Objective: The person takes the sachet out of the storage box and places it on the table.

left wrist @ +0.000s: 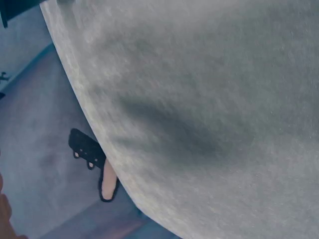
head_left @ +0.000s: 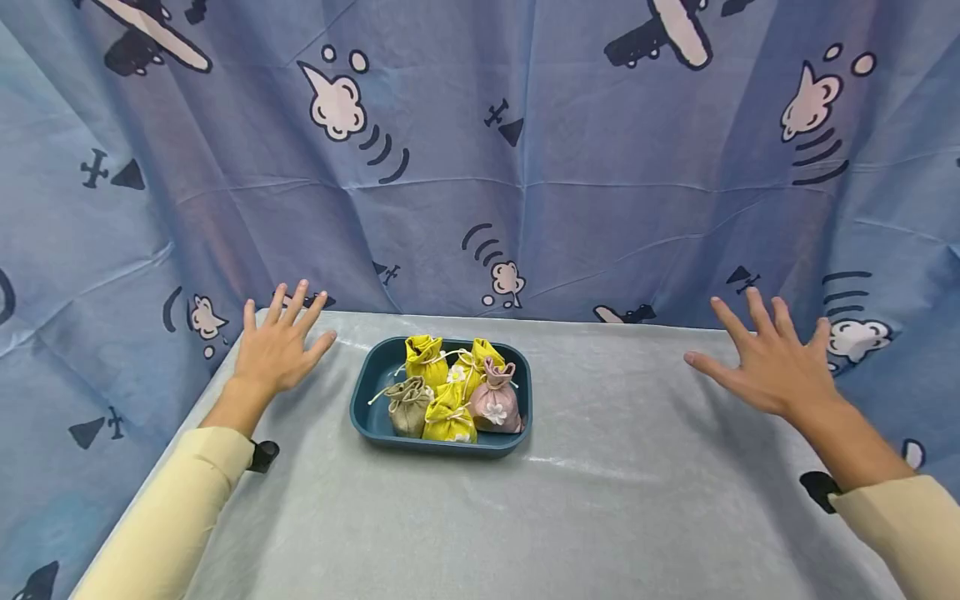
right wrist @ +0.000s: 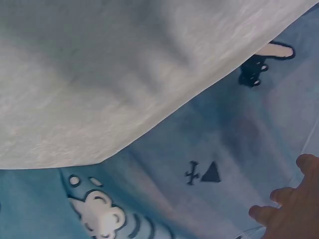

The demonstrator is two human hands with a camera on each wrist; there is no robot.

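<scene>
In the head view my left hand (head_left: 276, 352) hovers over the left side of the table, fingers spread and holding nothing. My right hand (head_left: 776, 362) is spread the same way above the table's far right. Between them, nearer the left hand, stands a dark blue tray (head_left: 442, 447). Small drawstring pouches fill it: several yellow ones (head_left: 450, 417), a beige pouch (head_left: 409, 407) at the left and a pink pouch (head_left: 496, 402) with a white flower at the right. Fingertips of the right hand (right wrist: 289, 209) show at the edge of the right wrist view.
A grey-white cloth covers the table (head_left: 600, 500). Blue curtains (head_left: 450, 150) printed with planes and clouds hang behind and beside it. Dark wrist-camera mounts (head_left: 263, 456) sit under both cuffs.
</scene>
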